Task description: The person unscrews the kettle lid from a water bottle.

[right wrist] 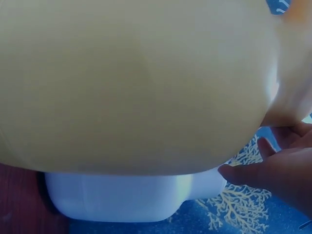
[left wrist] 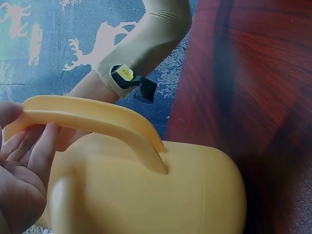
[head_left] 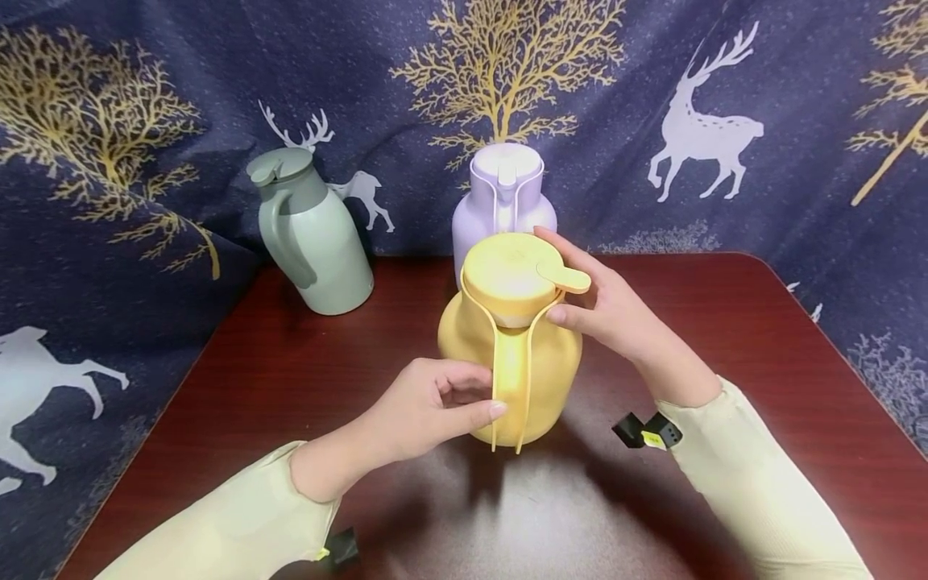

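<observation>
A yellow thermos jug (head_left: pixel 545 379) stands in the middle of the head view, its handle towards me and its lid (head_left: pixel 507 266) on top. The lid's thumb tab points right. My left hand (head_left: pixel 435 407) pinches the handle (left wrist: pixel 97 117), thumb on one side and fingers on the inner side. At the neck, just under the lid tab, my right hand (head_left: pixel 609 302) holds the jug between its thumb and fingers. In the right wrist view the jug's body fills most of the picture, with the right hand (right wrist: pixel 278 170) at its side.
Close behind the yellow jug stands a lilac jug (head_left: pixel 474 216), partly hidden by it. A green jug (head_left: pixel 322 250) is at the back left of the dark red table (head_left: pixel 290 379). A blue cloth (head_left: pixel 594 185) with deer and trees hangs behind.
</observation>
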{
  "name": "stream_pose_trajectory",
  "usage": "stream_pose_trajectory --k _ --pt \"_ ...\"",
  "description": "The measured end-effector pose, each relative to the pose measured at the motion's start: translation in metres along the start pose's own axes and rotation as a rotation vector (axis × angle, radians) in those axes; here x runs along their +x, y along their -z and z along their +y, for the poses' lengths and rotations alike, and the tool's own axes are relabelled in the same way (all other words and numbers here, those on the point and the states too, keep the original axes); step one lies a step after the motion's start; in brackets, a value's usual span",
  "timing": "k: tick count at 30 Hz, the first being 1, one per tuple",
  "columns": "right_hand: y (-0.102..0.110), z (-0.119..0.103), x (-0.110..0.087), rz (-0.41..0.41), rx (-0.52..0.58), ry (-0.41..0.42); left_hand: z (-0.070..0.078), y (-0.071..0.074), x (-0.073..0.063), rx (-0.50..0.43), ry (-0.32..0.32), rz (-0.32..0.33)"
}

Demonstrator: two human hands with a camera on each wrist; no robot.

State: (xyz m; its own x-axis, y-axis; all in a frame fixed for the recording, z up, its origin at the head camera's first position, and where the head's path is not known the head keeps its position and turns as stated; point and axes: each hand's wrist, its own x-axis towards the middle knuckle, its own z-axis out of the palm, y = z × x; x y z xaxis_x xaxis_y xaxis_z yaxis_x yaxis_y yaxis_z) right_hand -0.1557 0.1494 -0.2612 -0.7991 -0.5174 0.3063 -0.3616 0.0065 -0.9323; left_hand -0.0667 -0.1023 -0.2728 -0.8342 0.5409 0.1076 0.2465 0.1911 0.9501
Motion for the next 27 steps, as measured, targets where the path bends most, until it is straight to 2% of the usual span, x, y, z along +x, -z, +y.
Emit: stream_pose_trajectory --k 8,12,15,21,27 --pt "0.007 0.005 0.013 -0.018 -0.01 0.051 0.0 0.001 0.0 0.019 -0.02 -0.015" --pt "0.01 -0.002 0.018 -0.004 -0.062 0.006 0.0 0.002 0.001 0.032 -0.027 -0.016" --pt "0.015 -0.01 0.023 -0.034 -0.142 -0.035 0.0 0.002 0.002 0.042 -0.037 -0.02" --pt "0.036 -0.023 0.039 -0.278 -0.204 -0.062 0.001 0.004 0.002 0.071 -0.06 -0.03" --pt "0.055 -0.035 0.054 -0.506 -0.324 -0.084 0.001 0.003 0.001 0.061 -0.048 -0.022"
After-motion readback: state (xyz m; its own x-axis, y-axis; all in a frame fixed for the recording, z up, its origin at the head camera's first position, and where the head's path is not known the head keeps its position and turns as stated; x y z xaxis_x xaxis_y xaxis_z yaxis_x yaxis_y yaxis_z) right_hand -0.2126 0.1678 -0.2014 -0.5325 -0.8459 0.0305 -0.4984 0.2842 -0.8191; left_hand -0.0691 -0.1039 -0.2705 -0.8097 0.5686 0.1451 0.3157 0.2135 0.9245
